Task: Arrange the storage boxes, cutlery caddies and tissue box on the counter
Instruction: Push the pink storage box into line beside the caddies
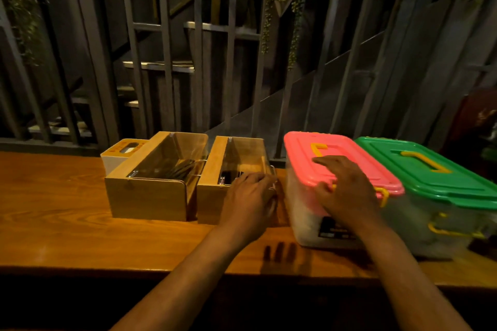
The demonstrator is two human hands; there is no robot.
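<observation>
Where the wooden counter [67,212] runs along its back edge, five items stand in a row, listed left to right.

Item 1: tissue box [122,152], cream with an orange top, set behind and touching the far left corner of item 2.

Item 2: left cutlery caddy [153,183], wood with a clear lid, dark cutlery inside; untouched.

Item 3: right cutlery caddy [228,166], same make, just beside item 2. The left hand [250,197] lies over its near right corner, fingers curled down around the edge; whether they actually clamp it cannot be told.

Item 4: pink-lidded storage box [341,169], clear body, yellow handle and clasps, near item 3 with a narrow gap between. The right hand [347,191] rests flat on the lid's near end, fingers spread and released, grasping nothing; the thumb sits at the lid's front rim.

Item 5: green-lidded storage box [435,185], touching item 4, untouched.

Risks, as judged: a palm-only push may slip on the smooth lid or skew item 4 into item 5. Closing the gap could pinch the left fingers between items 3 and 4.
</observation>
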